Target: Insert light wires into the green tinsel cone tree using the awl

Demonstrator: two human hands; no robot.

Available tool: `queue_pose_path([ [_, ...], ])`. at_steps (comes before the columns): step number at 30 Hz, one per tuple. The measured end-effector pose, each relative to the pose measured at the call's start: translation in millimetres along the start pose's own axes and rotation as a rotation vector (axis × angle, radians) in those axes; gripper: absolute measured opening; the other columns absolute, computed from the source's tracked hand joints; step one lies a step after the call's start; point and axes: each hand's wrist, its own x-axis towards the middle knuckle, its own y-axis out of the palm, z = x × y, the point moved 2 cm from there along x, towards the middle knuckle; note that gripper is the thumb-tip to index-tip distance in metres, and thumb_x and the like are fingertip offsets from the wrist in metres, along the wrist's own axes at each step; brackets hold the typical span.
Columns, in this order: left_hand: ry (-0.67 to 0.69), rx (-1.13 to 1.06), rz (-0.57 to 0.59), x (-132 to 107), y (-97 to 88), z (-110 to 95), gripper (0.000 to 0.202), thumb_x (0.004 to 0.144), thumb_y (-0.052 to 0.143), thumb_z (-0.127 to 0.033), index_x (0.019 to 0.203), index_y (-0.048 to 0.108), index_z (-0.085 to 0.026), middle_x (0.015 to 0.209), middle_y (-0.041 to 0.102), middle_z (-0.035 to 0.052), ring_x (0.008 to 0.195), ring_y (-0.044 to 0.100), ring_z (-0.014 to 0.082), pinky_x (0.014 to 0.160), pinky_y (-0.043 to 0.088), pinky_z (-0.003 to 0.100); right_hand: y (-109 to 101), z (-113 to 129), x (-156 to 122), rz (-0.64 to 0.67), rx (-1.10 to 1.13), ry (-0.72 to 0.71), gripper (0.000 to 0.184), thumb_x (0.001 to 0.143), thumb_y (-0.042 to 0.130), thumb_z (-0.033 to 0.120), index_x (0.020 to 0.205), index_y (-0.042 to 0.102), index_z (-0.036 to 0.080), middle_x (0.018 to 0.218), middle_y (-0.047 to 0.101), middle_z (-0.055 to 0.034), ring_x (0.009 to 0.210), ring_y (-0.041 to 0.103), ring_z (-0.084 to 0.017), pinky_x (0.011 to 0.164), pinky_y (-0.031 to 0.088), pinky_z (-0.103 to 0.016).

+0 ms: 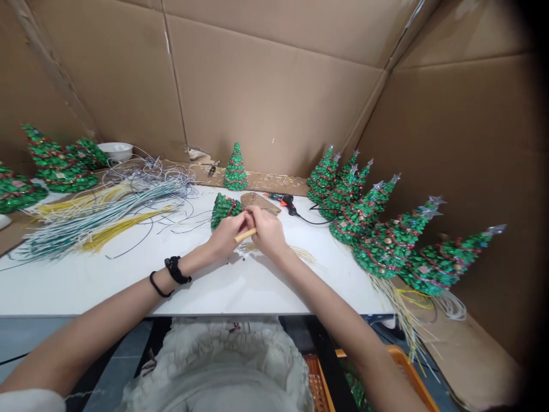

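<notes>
My two hands meet over the middle of the white table [141, 286]. My left hand [227, 236] is closed, its fingers around the narrow end of a small green Christmas tree [222, 209] that lies tilted on its side; the exact grip is partly hidden. In my closed right hand [266, 229] is a pale wooden stick [245, 235], which pokes out toward the left wrist. Its other end is out of sight. Beneath the hands lies a thin bundle of pale yellow strands [302, 253]. Just behind the right hand is a brown flat piece [259, 200].
A glue gun [285, 200] with a black cord lies behind right. One Christmas tree [235, 167] stands at the back; several star-topped trees [388, 243] crowd the right. Loose wire bundles [115, 209], more trees [62, 166] and a white bowl [115, 151] fill the left. Cardboard walls [274, 86] surround the table.
</notes>
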Motion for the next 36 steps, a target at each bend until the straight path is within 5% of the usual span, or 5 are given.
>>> queue_pose_path([
  [8, -0.166, -0.09, -0.079, 4.8, -6.4, -8.3, 0.016, 0.09, 0.042, -0.029, 0.084, 0.051, -0.019, 0.063, 0.054, -0.0044, 0.052, 0.046, 0.009, 0.052, 0.031, 0.02, -6.2, -13.8, 2.4, -0.074, 0.015, 0.071, 0.031, 0.096, 0.036, 0.032, 0.074, 0.054, 0.02, 0.066, 0.059, -0.0034, 0.063, 0.051, -0.016, 0.058, 0.031, -0.025],
  [15, -0.191, -0.157, -0.106, 4.4, -8.6, -9.9, 0.018, 0.093, 0.037, -0.033, 0.084, 0.046, -0.02, 0.062, 0.054, -0.004, 0.054, 0.05, 0.0114, 0.053, 0.034, 0.022, -8.4, -13.8, 2.5, -0.124, 0.204, 0.102, 0.027, 0.092, 0.044, 0.037, 0.078, 0.061, 0.02, 0.065, 0.06, -0.0013, 0.063, 0.052, -0.015, 0.059, 0.035, -0.023],
  [26, -0.209, 0.043, -0.09, 4.1, -7.2, -7.1, 0.022, 0.095, 0.026, -0.033, 0.078, 0.036, -0.023, 0.065, 0.049, -0.0013, 0.055, 0.049, 0.0165, 0.054, 0.029, 0.026, -0.6, -16.1, -1.6, -0.15, 0.149, 0.052, 0.031, 0.093, 0.044, 0.038, 0.079, 0.066, 0.021, 0.06, 0.06, -0.0008, 0.059, 0.052, -0.014, 0.058, 0.035, -0.023],
  [36, -0.144, -0.076, -0.081, 5.9, -12.7, -8.1, 0.021, 0.094, 0.028, -0.035, 0.08, 0.038, -0.023, 0.067, 0.047, -0.002, 0.061, 0.048, 0.016, 0.059, 0.033, 0.026, 0.1, -18.4, -3.0, -0.176, 0.188, 0.104, 0.032, 0.092, 0.043, 0.04, 0.082, 0.066, 0.02, 0.062, 0.062, -0.0014, 0.059, 0.056, -0.014, 0.058, 0.038, -0.023],
])
